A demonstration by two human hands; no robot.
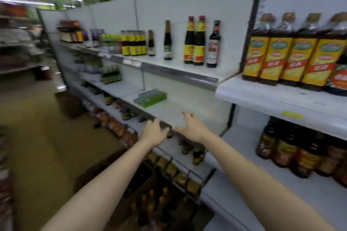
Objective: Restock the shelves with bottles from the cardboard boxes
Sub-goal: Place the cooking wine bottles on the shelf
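Both my arms reach forward toward the white middle shelf [187,110]. My left hand [155,133] hovers at the shelf's front edge, fingers relaxed and holding nothing. My right hand [189,125] is spread above that same edge, also holding nothing. Below, on the floor, an open cardboard box [120,167] holds dark bottles with yellow caps [150,200]. On the upper shelf [180,73] stand a few dark sauce bottles [194,41], two with red and yellow labels.
A green flat pack [151,97] lies on the middle shelf. Large yellow-labelled bottles [293,52] fill the right-hand unit's shelf, with dark bottles [293,150] below. Lower racks hold small jars [169,169]. The tan aisle floor [37,146] stretches to the left.
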